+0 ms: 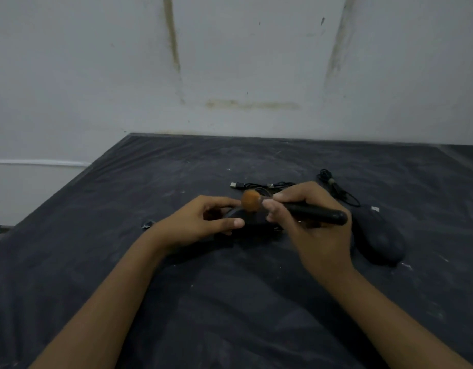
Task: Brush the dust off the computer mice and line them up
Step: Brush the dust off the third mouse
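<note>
On the worktop (230, 302) we see our left hand (203, 222) curled round the middle mouse (252, 222). Our right hand (310, 230) grips the brush (312, 211), bristles just above that mouse. A second mouse (379, 241) lies to its right, cables (259, 185) behind it.

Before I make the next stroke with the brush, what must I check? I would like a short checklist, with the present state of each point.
1. The right hand grips the brush by its black handle: ok.
2. The left hand holds the held mouse in place: ok.
3. The bristles are above the held mouse: ok. Whether they touch it: cannot tell.
4. Dust is gone from the held mouse: cannot tell, it is dark and mostly hidden.
5. The second mouse lies out of the stroke, to the right of the right hand: ok.
6. The cables keep away from the bristles: cannot tell, one runs close behind them.
</note>
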